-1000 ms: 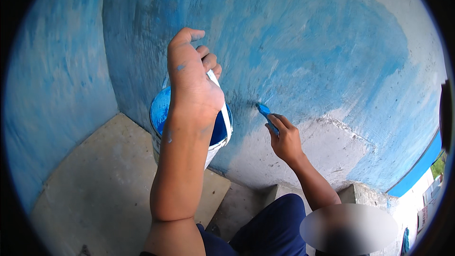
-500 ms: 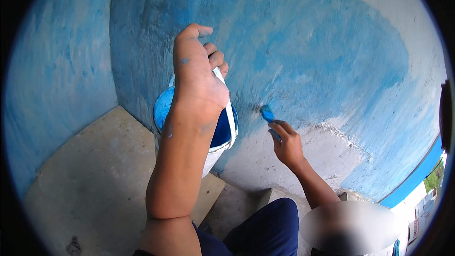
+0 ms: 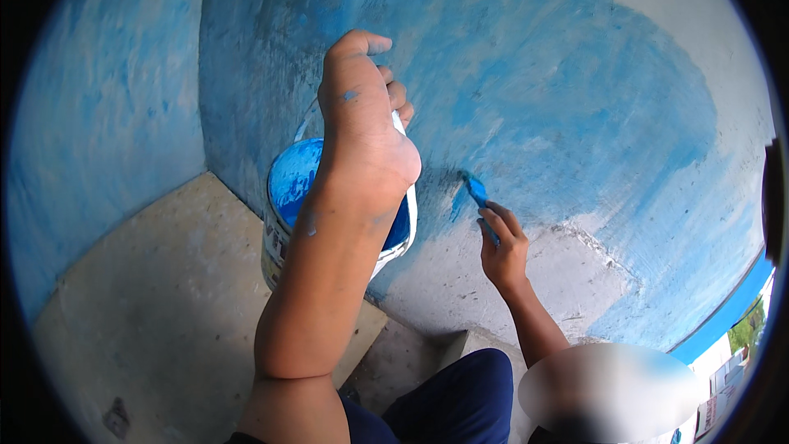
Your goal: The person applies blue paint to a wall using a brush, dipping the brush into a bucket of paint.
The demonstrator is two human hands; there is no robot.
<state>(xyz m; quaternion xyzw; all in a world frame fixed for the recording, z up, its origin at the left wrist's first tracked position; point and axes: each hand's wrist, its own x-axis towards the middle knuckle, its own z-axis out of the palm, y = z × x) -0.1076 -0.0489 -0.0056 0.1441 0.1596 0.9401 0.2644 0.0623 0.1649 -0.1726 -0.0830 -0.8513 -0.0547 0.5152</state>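
My left hand (image 3: 370, 107) is raised in front of the wall, its fingers curled round the white handle (image 3: 411, 205) of a paint bucket. Bright blue paint coats the inside of the white bucket (image 3: 275, 255), and my forearm hides its middle. Blue specks mark the hand and wrist. Lower and to the right, my right hand (image 3: 504, 251) grips a blue-smeared paintbrush (image 3: 475, 189). The brush tip touches the wall (image 3: 559, 107), beside a fresh dark-blue streak. Part of the brush handle is hidden by my fingers.
Pale, unevenly painted patches lie low on the wall and at its upper right. Another blue wall (image 3: 107, 115) meets it in a corner at left. Below is a beige slab (image 3: 164, 279); my navy-clad knee (image 3: 460, 395) is near. A blurred oval covers my right upper arm.
The brush in my right hand has shifted slightly up and right, and a blue streak now shows beside it. My left hand has moved a little right, above the bucket.
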